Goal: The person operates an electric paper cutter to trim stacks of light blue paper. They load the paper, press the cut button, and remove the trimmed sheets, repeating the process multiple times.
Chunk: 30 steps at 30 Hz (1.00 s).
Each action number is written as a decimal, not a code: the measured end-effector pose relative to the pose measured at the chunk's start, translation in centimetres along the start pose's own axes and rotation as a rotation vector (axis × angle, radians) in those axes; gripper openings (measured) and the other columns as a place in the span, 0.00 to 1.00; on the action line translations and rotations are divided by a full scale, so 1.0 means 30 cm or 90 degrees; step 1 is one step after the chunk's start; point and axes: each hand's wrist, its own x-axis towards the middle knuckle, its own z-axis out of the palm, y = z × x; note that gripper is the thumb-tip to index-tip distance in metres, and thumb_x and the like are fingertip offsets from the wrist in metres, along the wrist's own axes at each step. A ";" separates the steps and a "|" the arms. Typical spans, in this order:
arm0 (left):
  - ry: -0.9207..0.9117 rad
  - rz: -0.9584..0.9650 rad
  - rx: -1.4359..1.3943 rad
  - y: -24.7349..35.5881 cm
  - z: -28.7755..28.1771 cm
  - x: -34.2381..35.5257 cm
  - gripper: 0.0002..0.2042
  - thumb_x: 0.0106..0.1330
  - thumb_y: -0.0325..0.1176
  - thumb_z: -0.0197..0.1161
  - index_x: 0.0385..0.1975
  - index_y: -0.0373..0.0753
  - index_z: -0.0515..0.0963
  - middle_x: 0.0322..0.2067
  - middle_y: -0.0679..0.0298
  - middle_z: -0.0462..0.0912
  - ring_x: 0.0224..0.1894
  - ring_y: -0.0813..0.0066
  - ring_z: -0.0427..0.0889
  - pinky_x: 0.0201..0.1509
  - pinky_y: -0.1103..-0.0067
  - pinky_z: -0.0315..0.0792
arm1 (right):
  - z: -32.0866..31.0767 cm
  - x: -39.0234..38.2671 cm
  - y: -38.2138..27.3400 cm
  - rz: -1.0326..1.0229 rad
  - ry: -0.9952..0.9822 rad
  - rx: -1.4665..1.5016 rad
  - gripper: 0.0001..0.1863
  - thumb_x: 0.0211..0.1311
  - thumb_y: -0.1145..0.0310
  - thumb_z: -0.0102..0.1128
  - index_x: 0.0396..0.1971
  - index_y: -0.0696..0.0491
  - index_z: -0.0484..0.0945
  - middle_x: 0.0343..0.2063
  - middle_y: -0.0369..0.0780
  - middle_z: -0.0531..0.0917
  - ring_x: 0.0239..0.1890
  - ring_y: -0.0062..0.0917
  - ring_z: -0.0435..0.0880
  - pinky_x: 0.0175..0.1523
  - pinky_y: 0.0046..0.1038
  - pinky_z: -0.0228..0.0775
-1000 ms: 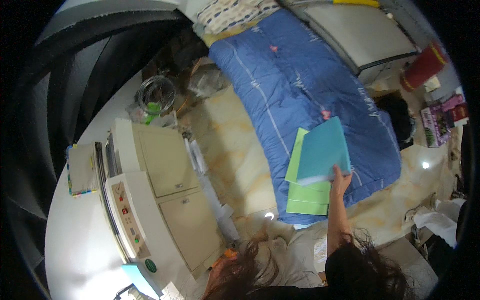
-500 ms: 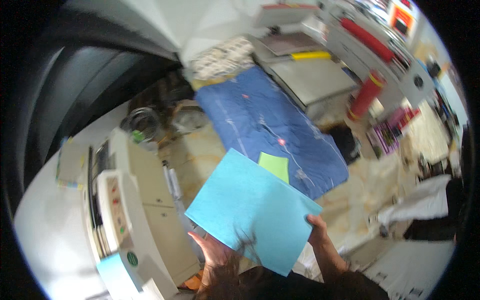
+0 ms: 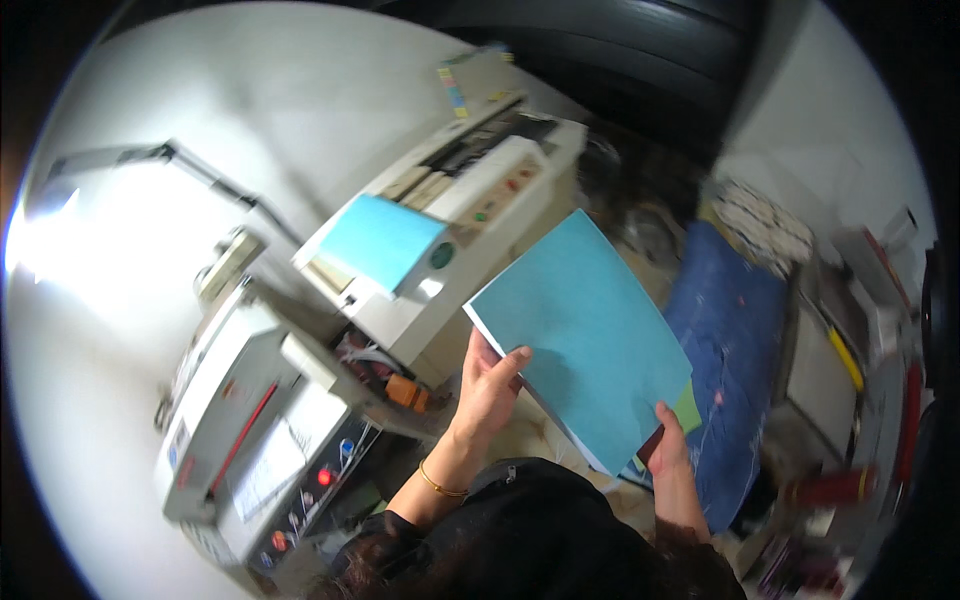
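Note:
I hold a light-blue booklet (image 3: 590,335) with pale page edges, tilted in front of me. My left hand (image 3: 487,388) is closed on its left edge, thumb on the cover. My right hand (image 3: 670,450) grips the lower right corner, thumb on the cover and the other fingers hidden beneath. Partly behind the booklet's right side a green sheet (image 3: 689,408) shows on the blue quilt (image 3: 735,345). Beyond my left hand, another light-blue sheet or cover (image 3: 372,243) lies on the end of a long white machine (image 3: 500,185) with colored buttons.
A second machine (image 3: 235,400) with a red strip and knobs stands at the left, under a bright lamp arm (image 3: 205,178). A patterned pillow (image 3: 765,228) lies at the quilt's far end. On the right are a grey machine (image 3: 822,365) and a red cylinder (image 3: 835,487).
My view has swung left, bringing the left-hand machine and lamp into sight. The booklet stays in both hands but is turned more upright, and my left thumb now presses on its cover.

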 end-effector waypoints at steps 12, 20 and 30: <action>0.378 0.139 -0.168 0.120 -0.080 -0.547 0.29 0.66 0.53 0.51 0.60 0.38 0.63 0.54 0.60 0.73 0.56 0.67 0.72 0.62 0.65 0.63 | 0.086 0.187 0.208 0.315 -0.396 -0.098 0.24 0.60 0.66 0.58 0.54 0.60 0.70 0.48 0.44 0.78 0.48 0.35 0.79 0.56 0.37 0.70; 0.405 0.313 -0.026 0.218 -0.273 -0.964 0.46 0.59 0.74 0.32 0.63 0.37 0.63 0.58 0.56 0.71 0.60 0.63 0.70 0.63 0.64 0.63 | 0.238 0.119 0.522 0.556 -0.548 -0.093 0.25 0.62 0.59 0.55 0.53 0.61 0.70 0.46 0.45 0.79 0.47 0.34 0.79 0.54 0.34 0.71; 0.601 0.058 1.473 0.379 -1.283 -1.221 0.32 0.64 0.49 0.50 0.64 0.36 0.59 0.65 0.49 0.58 0.69 0.54 0.53 0.71 0.62 0.47 | 0.479 -0.190 0.928 0.676 -0.500 -0.156 0.29 0.64 0.62 0.50 0.61 0.63 0.60 0.56 0.50 0.72 0.56 0.41 0.74 0.62 0.41 0.64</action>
